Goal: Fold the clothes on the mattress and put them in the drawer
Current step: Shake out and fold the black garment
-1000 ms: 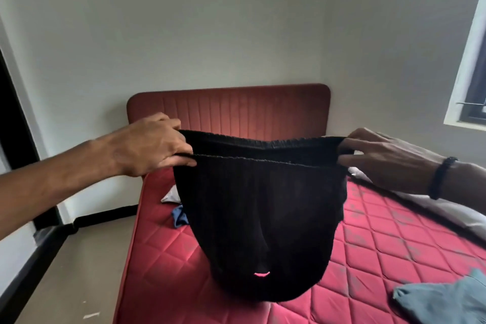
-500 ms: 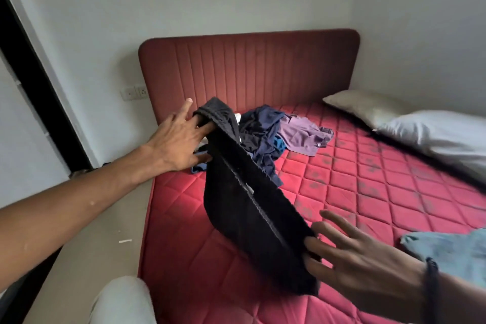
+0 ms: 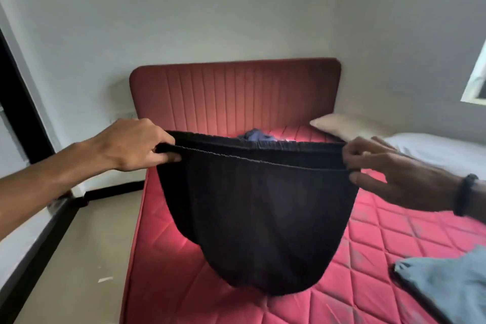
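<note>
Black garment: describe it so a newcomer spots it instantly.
Over the red quilted mattress, before the headboard, the left hand and right hand hold the black garment stretched by its waistband. It alone hangs airborne; the blue-grey cloth lies flat.

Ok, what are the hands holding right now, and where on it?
Both hold the black ribbed fabric garment by its elastic waistband: left hand pinches one end, right hand the other.

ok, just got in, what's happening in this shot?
A person is holding a black ribbed-knit garment stretched out by its elastic waistband above the red quilted mattress. The left hand grips one end of the band and the right hand pinches the other. It isn't folded yet. A light blue garment lies on the mattress at lower right.
</note>
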`<state>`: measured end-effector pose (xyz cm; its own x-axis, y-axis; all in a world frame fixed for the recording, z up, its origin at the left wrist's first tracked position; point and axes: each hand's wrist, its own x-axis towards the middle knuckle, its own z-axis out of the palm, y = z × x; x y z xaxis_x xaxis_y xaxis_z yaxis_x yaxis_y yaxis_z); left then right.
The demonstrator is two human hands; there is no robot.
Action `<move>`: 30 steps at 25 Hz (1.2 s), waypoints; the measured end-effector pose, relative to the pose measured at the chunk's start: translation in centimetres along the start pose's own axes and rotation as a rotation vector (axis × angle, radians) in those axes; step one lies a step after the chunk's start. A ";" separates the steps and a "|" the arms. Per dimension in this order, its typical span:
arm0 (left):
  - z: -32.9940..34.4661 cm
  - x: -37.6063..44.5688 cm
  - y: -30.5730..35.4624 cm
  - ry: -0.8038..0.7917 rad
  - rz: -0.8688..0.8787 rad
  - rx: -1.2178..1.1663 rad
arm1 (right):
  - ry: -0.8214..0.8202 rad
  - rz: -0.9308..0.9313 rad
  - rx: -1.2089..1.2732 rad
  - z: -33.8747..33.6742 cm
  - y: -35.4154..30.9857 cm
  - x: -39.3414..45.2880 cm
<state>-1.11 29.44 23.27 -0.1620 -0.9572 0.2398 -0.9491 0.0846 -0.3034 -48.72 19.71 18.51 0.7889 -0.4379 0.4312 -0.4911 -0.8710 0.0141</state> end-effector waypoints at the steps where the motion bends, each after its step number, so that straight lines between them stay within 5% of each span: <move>1: -1.7 0.3 -0.3 -0.006 0.001 -0.062 | 0.043 0.050 0.042 -1.9 0.3 0.9; 4: -8.2 2.1 -1.9 0.032 0.014 -0.260 | 0.140 0.234 0.036 -8.7 1.2 4.1; 8: -18.9 4.4 -6.5 0.392 -0.018 -0.445 | 0.418 0.390 0.269 -19.1 1.4 9.8; 11: -27.8 6.2 -8.4 0.625 -0.058 -0.537 | 0.593 0.312 0.387 -27.6 -0.3 13.3; 14: -34.5 8.5 -9.8 0.664 -0.032 -0.416 | 0.512 0.284 0.394 -33.4 -1.5 16.3; 17: -37.5 9.4 -10.5 0.597 -0.045 -0.163 | 0.372 0.338 0.056 -36.5 -1.0 19.2; 20: -39.9 9.0 -11.4 0.742 -0.168 -0.209 | 0.569 0.436 -0.013 -39.2 -0.3 19.9; 23: -42.1 8.1 -11.1 0.693 -0.234 -0.470 | 0.723 0.490 0.174 -41.0 0.5 20.4; 26: -41.7 7.5 -10.5 0.534 -0.262 -0.537 | 0.614 0.498 0.430 -41.2 0.3 21.4; 30: -39.7 8.2 -11.4 0.825 -0.219 -0.831 | 0.466 0.367 0.766 -40.8 -0.5 20.7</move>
<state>-2.38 31.65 65.30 0.1893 -0.5324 0.8251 -0.8131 0.3861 0.4356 -47.21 20.20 64.20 0.3274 -0.7230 0.6083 -0.1733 -0.6789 -0.7135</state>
